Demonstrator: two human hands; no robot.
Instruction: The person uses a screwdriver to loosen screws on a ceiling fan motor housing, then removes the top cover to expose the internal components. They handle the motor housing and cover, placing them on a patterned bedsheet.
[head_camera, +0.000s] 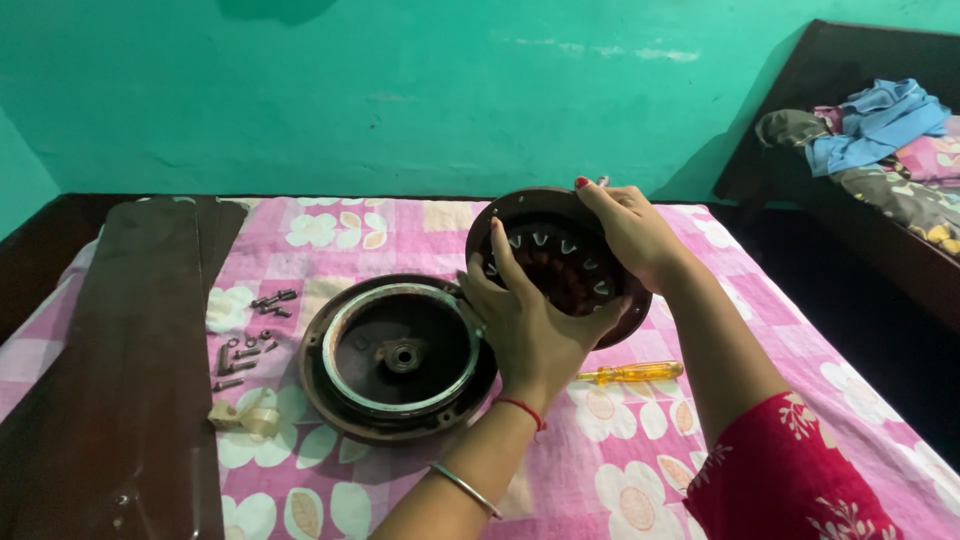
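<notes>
Standing by a bed with a pink flowered sheet (330, 230), both hands grip a tilted round motor piece (560, 262): left hand (528, 322) closed on its near rim, right hand (628, 232) on top. Beside it lie a round housing (398, 355), screws (250, 345) and a yellow-handled screwdriver (632, 373).

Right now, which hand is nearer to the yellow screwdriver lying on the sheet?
The left. The left hand grips the lower edge of the tilted round motor part, just above the screwdriver. The right hand holds the part's upper rim, farther up and away.
</notes>
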